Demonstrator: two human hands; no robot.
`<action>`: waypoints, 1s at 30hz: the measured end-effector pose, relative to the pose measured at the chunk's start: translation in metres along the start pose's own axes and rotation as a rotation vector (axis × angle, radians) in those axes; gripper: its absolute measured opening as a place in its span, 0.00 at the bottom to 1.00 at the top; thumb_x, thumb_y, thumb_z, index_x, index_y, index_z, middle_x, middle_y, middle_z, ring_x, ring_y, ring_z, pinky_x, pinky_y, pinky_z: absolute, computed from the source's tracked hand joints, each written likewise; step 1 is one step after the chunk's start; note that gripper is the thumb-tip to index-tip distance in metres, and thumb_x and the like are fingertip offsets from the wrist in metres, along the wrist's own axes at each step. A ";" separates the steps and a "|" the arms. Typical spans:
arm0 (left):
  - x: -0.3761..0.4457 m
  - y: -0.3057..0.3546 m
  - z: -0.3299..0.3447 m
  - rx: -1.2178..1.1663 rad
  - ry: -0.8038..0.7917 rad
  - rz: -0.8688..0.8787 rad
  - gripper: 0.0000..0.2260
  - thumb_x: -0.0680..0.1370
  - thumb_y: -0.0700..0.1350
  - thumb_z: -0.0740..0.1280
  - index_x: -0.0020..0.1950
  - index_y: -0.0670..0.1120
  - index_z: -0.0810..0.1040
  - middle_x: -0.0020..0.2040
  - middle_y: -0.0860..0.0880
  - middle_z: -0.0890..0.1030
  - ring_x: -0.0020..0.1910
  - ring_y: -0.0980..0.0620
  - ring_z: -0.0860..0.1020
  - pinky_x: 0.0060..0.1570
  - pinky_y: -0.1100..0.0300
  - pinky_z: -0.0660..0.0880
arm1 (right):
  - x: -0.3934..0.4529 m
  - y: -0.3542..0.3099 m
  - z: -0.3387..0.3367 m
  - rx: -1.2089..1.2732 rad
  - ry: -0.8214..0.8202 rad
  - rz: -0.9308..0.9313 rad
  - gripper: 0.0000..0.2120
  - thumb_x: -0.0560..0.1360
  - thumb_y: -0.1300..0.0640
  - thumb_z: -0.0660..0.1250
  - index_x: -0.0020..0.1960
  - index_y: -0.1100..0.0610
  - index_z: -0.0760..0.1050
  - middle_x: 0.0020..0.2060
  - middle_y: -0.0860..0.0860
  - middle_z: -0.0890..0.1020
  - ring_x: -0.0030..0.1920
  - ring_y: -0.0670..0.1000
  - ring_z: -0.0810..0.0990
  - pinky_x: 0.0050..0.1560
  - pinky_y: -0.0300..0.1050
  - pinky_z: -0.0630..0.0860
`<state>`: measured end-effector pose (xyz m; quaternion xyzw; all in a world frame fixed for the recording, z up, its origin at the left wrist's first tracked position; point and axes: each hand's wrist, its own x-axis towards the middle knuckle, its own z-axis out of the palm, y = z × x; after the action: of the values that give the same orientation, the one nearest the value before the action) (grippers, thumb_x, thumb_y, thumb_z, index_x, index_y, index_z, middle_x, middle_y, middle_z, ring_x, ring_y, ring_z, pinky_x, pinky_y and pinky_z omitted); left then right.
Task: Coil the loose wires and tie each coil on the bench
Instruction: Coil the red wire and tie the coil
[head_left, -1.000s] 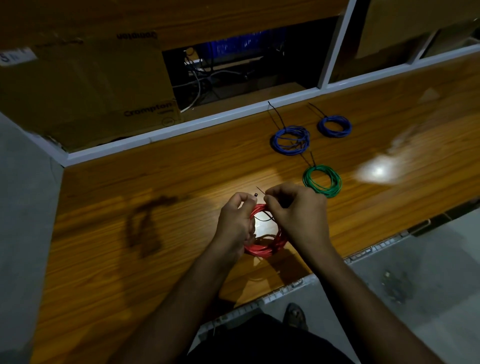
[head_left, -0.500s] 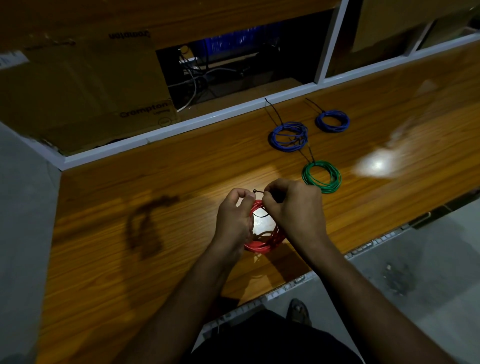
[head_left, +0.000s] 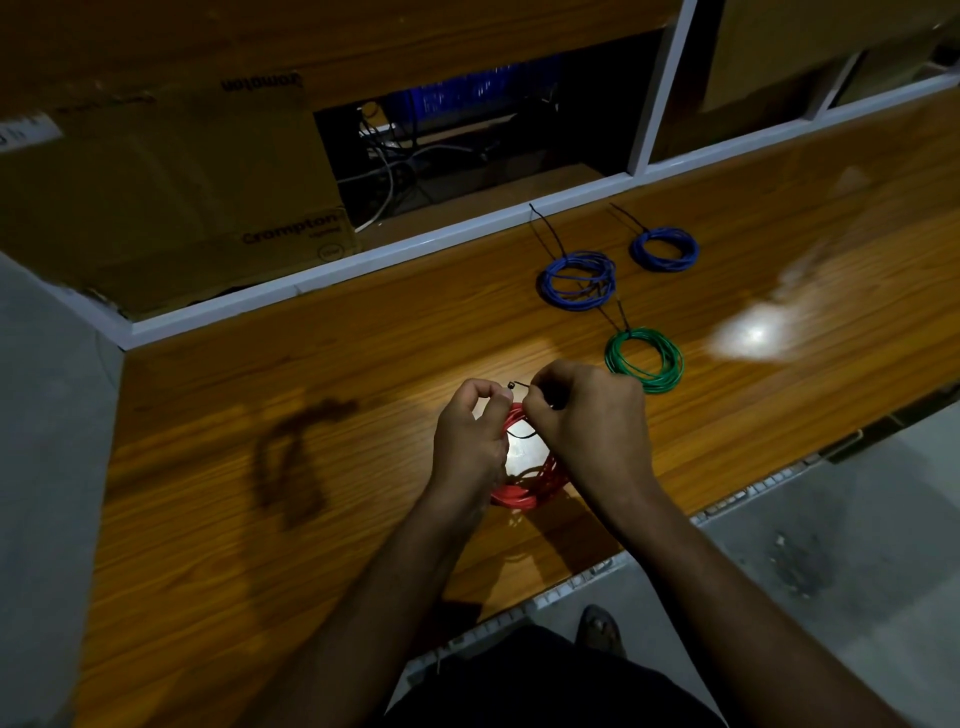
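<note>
The fingers (head_left: 498, 397) of the left hand (head_left: 470, 441) are pinched on the top of the red coil of wire (head_left: 524, 491), and the fingers (head_left: 537, 402) of the right hand (head_left: 587, 426) are closed narrow on a thin black cable tie (head_left: 519, 434). The small head of the tie stands out between the two hands, and its black strap makes a loop across the red turns. The red coil is held upright between the hands, with its lower part touching the glossy wooden desk (head_left: 363, 415) near the front edge.

Farther on the desk, to the right, lies a flat green coil of wire (head_left: 644, 358), just beside the right hand. Behind it are a larger blue coil of wire (head_left: 579, 280) and a smaller blue coil of wire (head_left: 665, 249), apart from each other. Each of these three coils has a black tie with a long tail pointing away. Behind the desk, a brown cardboard box (head_left: 171, 208) stands in a white-framed shelf.
</note>
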<state>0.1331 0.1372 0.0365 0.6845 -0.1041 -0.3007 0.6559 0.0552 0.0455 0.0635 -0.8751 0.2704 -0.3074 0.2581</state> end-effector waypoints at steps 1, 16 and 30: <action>0.000 0.001 -0.001 -0.001 0.004 -0.007 0.05 0.82 0.46 0.63 0.50 0.45 0.74 0.24 0.54 0.71 0.19 0.56 0.65 0.20 0.68 0.59 | 0.000 0.000 0.000 -0.001 -0.001 -0.004 0.04 0.73 0.58 0.72 0.42 0.57 0.84 0.34 0.49 0.85 0.33 0.47 0.81 0.35 0.48 0.80; 0.001 -0.001 -0.002 -0.002 -0.003 0.010 0.05 0.81 0.47 0.64 0.48 0.47 0.75 0.24 0.54 0.70 0.21 0.53 0.62 0.22 0.65 0.57 | 0.001 -0.005 -0.002 -0.019 -0.010 -0.029 0.04 0.73 0.57 0.71 0.42 0.56 0.84 0.34 0.48 0.84 0.32 0.45 0.81 0.34 0.46 0.80; 0.003 -0.003 -0.003 0.027 0.031 0.003 0.05 0.80 0.47 0.65 0.44 0.50 0.75 0.25 0.49 0.66 0.24 0.51 0.60 0.25 0.60 0.53 | 0.001 -0.012 -0.005 -0.031 -0.041 -0.034 0.05 0.73 0.57 0.72 0.41 0.57 0.83 0.33 0.49 0.84 0.32 0.45 0.80 0.34 0.46 0.80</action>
<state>0.1366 0.1389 0.0331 0.6977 -0.0990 -0.2878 0.6485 0.0563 0.0521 0.0748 -0.8895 0.2548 -0.2897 0.2449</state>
